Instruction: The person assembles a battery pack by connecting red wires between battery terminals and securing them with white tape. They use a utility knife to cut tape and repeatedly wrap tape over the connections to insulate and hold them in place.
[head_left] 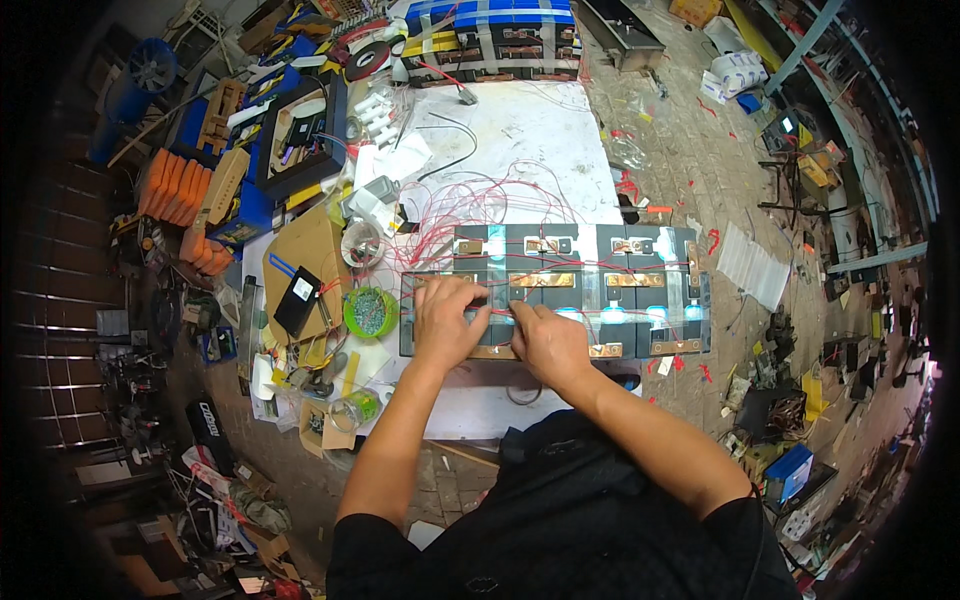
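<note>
A battery pack (560, 299) of dark cells lies in front of me, with copper busbars (541, 281), clear tape bands and thin red wires (520, 260) across its top. My left hand (448, 322) rests over the pack's left part, its fingers bent down and closed. Just right of it, my right hand (553, 346) is curled on the near side of the top, with the index finger stretched toward a cell. Only a small gap separates the two hands. Whatever sits under the fingertips is too small or hidden to make out.
A green bowl of small parts (369, 312) stands left of the pack, beside a black device (297, 301) on cardboard. Another taped battery pack (500, 42) is at the table's far end. A black case (300, 135) and orange bundles (172, 185) crowd the left.
</note>
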